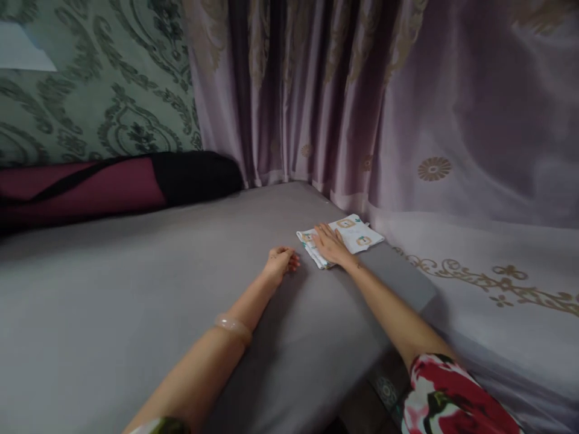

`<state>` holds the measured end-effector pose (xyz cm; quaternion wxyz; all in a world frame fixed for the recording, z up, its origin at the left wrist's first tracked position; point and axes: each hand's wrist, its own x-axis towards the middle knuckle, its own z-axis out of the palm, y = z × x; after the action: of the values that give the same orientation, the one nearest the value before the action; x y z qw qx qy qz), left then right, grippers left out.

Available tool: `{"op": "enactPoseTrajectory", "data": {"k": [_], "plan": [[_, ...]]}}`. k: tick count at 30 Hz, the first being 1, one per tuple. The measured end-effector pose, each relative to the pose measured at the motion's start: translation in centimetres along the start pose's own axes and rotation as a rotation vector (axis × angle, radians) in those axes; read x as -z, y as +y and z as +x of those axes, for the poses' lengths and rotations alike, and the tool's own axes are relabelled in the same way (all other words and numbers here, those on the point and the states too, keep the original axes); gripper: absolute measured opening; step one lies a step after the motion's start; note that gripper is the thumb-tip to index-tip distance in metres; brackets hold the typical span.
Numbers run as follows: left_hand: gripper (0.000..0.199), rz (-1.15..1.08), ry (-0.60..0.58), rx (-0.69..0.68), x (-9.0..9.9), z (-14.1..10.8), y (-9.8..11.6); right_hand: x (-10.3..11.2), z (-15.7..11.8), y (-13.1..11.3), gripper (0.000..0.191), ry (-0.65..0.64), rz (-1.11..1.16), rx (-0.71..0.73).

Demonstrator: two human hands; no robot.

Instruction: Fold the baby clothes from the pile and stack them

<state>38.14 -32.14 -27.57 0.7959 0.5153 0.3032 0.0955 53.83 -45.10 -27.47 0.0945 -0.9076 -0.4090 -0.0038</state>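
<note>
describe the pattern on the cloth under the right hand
The cloth is white with tan and green printed motifs, seen in the head view.

This looks like a home, most likely a bedroom. A broad, bed-like surface (136,289) with a smooth, plain grey cover spreads across the near and left parts of the scene. Mauve curtains (325,120) with gold motifs hang in soft folds at the far side and along the right. At the far left, green wallpaper (90,102) with dark scrolling ornament covers the wall, a domestic sort of decoration.
</note>
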Motion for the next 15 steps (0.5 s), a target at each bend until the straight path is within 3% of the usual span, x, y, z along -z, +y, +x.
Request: {"op": "enactPoseTrajectory", "data": {"k": [4, 8, 12, 15], "plan": [[0.006, 0.227, -0.068, -0.042, 3.3, -0.9, 0.3, 0.9, -0.9, -3.9, 0.058, -0.074, 0.054, 0.07], [0.006, 0.453, -0.078, -0.097, 8.6, -3.4, 2.0, 1.8, -1.3, -5.9, 0.057, -0.099, 0.053, 0.104], [0.008, 0.507, -0.027, -0.092, 14.8, -7.6, 4.3, 1.8, -1.1, -6.4, 0.057, -0.067, 0.004, 0.14], [0.01, 0.512, 0.078, -0.111, 19.5, -10.5, 5.6, 0.6, -0.2, -5.1, 0.059, 0.004, -0.031, 0.194]]}}
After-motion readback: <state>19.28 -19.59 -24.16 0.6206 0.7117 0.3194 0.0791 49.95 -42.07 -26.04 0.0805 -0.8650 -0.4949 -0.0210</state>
